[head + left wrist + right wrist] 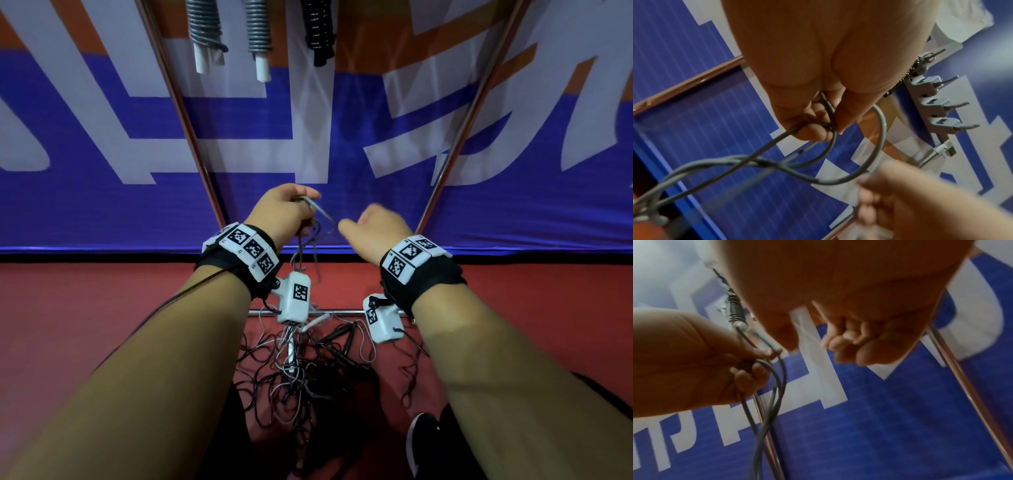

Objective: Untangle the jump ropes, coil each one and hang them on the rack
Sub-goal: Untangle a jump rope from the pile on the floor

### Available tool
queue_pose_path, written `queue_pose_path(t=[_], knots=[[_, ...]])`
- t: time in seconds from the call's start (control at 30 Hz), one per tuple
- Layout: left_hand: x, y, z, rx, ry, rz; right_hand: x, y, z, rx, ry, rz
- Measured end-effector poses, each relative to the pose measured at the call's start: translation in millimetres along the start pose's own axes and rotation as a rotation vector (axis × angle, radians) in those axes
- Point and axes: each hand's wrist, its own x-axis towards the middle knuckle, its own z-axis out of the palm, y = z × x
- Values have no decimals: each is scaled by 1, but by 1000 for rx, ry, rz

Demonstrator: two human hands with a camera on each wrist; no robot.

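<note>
Jump ropes [301,373], grey and black, lie in a tangled heap on the red floor [102,308] at my feet, directly below my forearms, with white and black handles mixed into the strands; my dark shoe [419,442] shows at the heap's right edge. Above the heap, a thin horizontal metal bar [342,312] crosses just behind the two wrist cameras. From the heap a grey rope [877,146] rises to my left hand [281,212], whose thumb and curled fingers [813,131] pinch it; in the left wrist view the rope forms an open loop beyond the fingertips and twists around a second grey strand lower down. My right hand [375,229] is just beside the left, apart from it; its fingers [846,345] are curled toward the palm and blurred, and I cannot tell whether any strand lies between them. Behind both hands stands a blue, white and orange banner [102,205], crossed by two slanting metal poles [181,113]. Farthest, at the top of the head view, three coiled ropes hang side by side: two grey coils [205,24] with white handles pointing down and one black coil [320,27]. The left wrist view shows the rack [929,100], a grey rail with a row of projecting hooks.
</note>
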Motion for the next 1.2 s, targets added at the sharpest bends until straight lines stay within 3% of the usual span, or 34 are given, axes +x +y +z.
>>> queue_pose_path(t=[0.03,0.07,0.13,0.27,0.4,0.6,0.67,0.8,0.9,1.0,1.1,1.2], knots=[[1,-2,0,35,-12,9,1,-2,-2,62,81,-82],[1,-3,1,64,-23,13,1,-4,-2,140,73,-145],[1,-5,2,96,-39,17,-3,-5,3,279,-41,-211],[0,-6,4,114,-34,22,-2,-4,13,264,-49,-256],[0,-7,5,116,-2,28,-1,-9,10,356,-79,-183],[-1,-9,7,238,-22,89,-6,-9,12,316,-98,-306],[2,-13,6,343,-15,83,-5,-8,12,480,-90,-332],[3,-23,7,504,-59,33,-1,-12,5,1043,-106,-352],[3,-28,7,553,-51,23,1,-14,-6,1225,-103,-265],[4,-27,7,574,-38,55,-3,-12,-18,990,-85,-91],[3,-25,7,578,-30,124,-11,-9,-18,531,-236,64],[4,-24,7,561,-30,172,-14,-5,-10,375,-315,101]])
